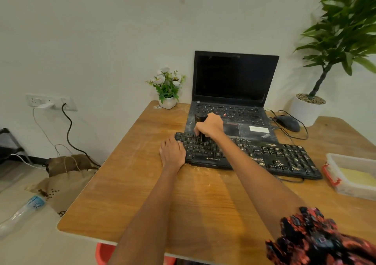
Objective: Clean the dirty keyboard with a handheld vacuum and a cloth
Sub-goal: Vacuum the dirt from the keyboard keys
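Two hands are at work on the keyboard (244, 154), and I read them from left to right; off the desk's (126, 183) left edge a plastic bottle (22, 211) and a brown paper bag (67, 171) lie on the floor, well apart from the job; my left hand (173, 152) rests flat on the keyboard's left end, fingers straight, its grip slack and holding nothing, steadying the board; just beside it my right hand (209, 125) has its grip curled tight round the handheld vacuum (201, 128), nozzle down on the left block of keys; that left block looks mostly clean, while the right half and the number pad carry pale crumbs, so I judge the vacuuming roughly half done; behind the keyboard an open laptop (234, 93) stands dusty, a mouse (288, 123) to its right; at the far right a plastic box (350, 173) holds something yellow, perhaps the cloth, though I cannot tell; the risk as I see it: pressing the nozzle hard could lift a keycap; if the left hand eases, the board may skid toward the laptop; a fast sweep rightward could scatter crumbs onto the desk or catch the mouse cable.
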